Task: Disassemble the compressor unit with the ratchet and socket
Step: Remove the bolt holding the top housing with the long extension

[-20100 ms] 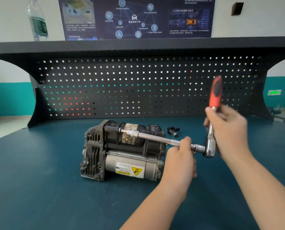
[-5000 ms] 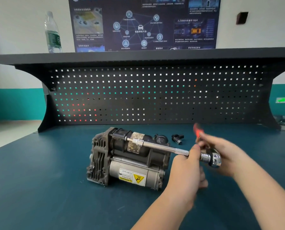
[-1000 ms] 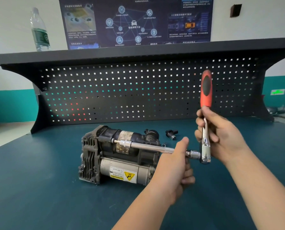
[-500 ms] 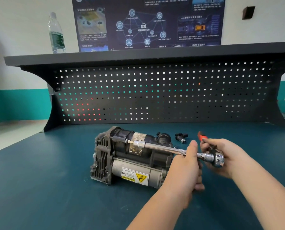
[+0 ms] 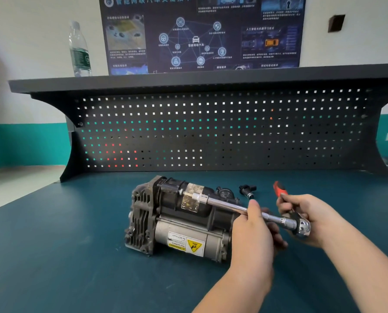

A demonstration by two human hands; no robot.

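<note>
A big dark pegboard (image 5: 211, 132) stands at the back of the blue-green table (image 5: 53, 256). The compressor (image 5: 177, 220) lies on its side in the middle of the table. The left hand (image 5: 254, 236) grips the long silver bar (image 5: 227, 205) that reaches onto the compressor. The right hand (image 5: 310, 219) grips the ratchet (image 5: 302, 227) by its red handle. A small black part (image 5: 247, 191) lies behind.

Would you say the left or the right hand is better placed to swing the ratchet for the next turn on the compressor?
The right hand, I'd judge: it already grips the ratchet by its red handle. The left hand is curled round the extension bar, steadying it toward the compressor.
</note>
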